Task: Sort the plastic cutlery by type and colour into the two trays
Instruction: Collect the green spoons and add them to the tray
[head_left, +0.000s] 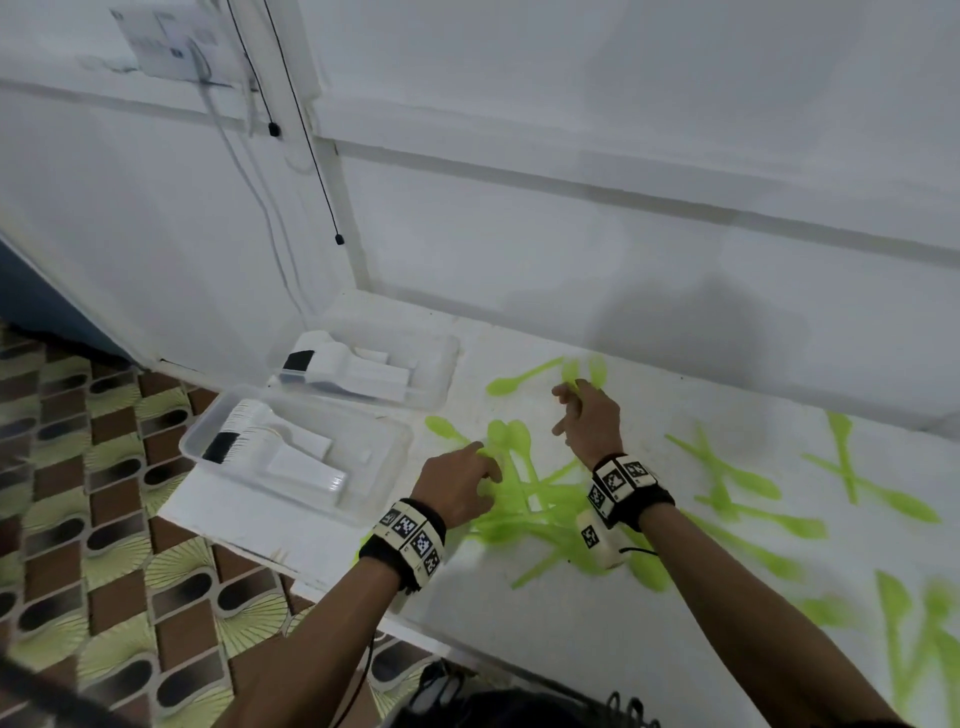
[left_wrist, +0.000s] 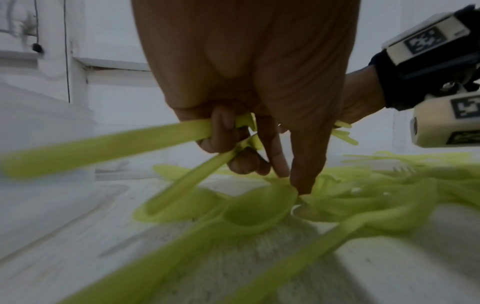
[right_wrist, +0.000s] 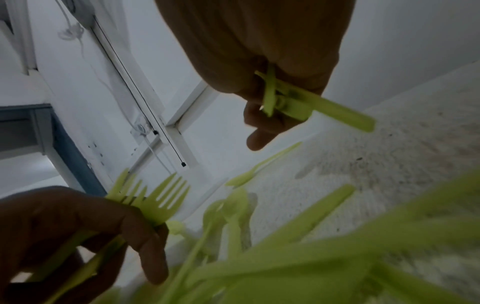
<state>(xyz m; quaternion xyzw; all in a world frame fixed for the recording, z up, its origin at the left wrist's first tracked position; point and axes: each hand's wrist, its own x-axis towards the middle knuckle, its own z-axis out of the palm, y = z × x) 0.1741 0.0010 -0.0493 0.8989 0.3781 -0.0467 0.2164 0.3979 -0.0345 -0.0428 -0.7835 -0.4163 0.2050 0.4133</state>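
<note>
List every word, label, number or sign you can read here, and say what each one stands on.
No readable words or numbers anywhere.
Left wristband: black-and-white square marker codes, no letters.
Right wristband: the same coded squares, no letters.
White wall box: possible markings, too blurred to read.

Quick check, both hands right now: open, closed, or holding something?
Left hand: holding green forks, forefinger down on the pile.
Right hand: holding green cutlery handles; type cannot be told.
</note>
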